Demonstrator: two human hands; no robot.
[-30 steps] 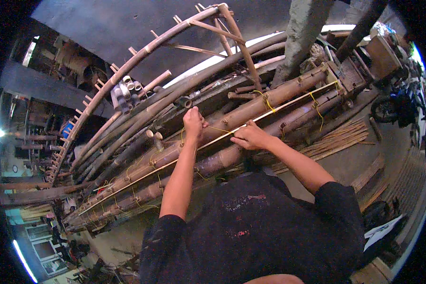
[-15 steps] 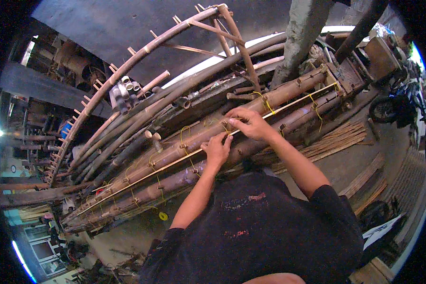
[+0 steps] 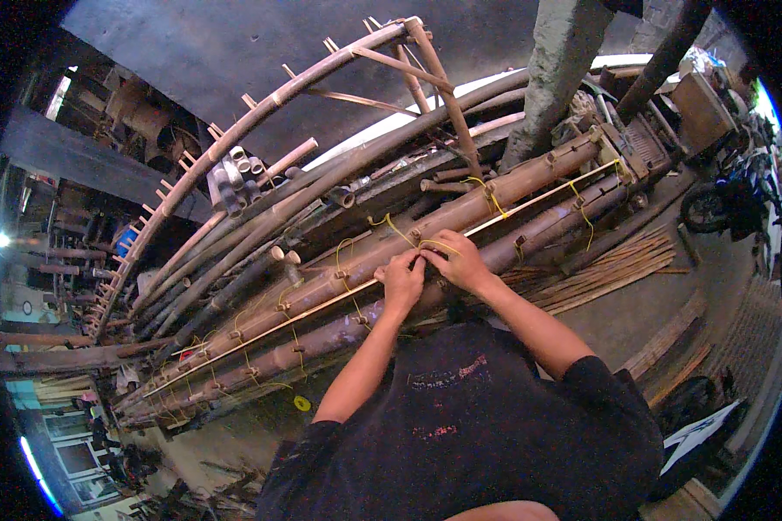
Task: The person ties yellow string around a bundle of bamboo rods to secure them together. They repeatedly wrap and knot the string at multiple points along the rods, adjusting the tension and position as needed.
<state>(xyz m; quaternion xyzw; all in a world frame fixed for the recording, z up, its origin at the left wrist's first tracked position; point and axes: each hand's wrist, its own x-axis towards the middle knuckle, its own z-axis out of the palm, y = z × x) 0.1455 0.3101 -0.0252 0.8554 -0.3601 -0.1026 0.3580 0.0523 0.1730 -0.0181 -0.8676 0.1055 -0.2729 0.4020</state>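
Together, the left hand [image 3: 403, 280] and the right hand [image 3: 456, 260] meet at the middle of a long brown bamboo pole [image 3: 460, 208], their fingertips nearly touching. Each grip is drawn almost closed, with a thin yellow cord [image 3: 400, 232] pinched at the fingertips, though how the left fingers lie on it is partly hidden. One loose end of the cord curls away over the far side of the pole, while another length bows above the right hand. Beneath the hands, a pale narrow strip [image 3: 530, 203] runs lengthwise between this pole and a second bamboo pole [image 3: 547, 226], nearer the body. More yellow ties [image 3: 495, 203] loop around both poles on either side, and a small yellow roll [image 3: 302, 403] shows below the nearer pole toward the left. Thin slats [image 3: 612, 271] lie on the floor at right; beyond the poles stand a concrete post [image 3: 549, 78] and a curved, pegged bamboo frame [image 3: 269, 106].
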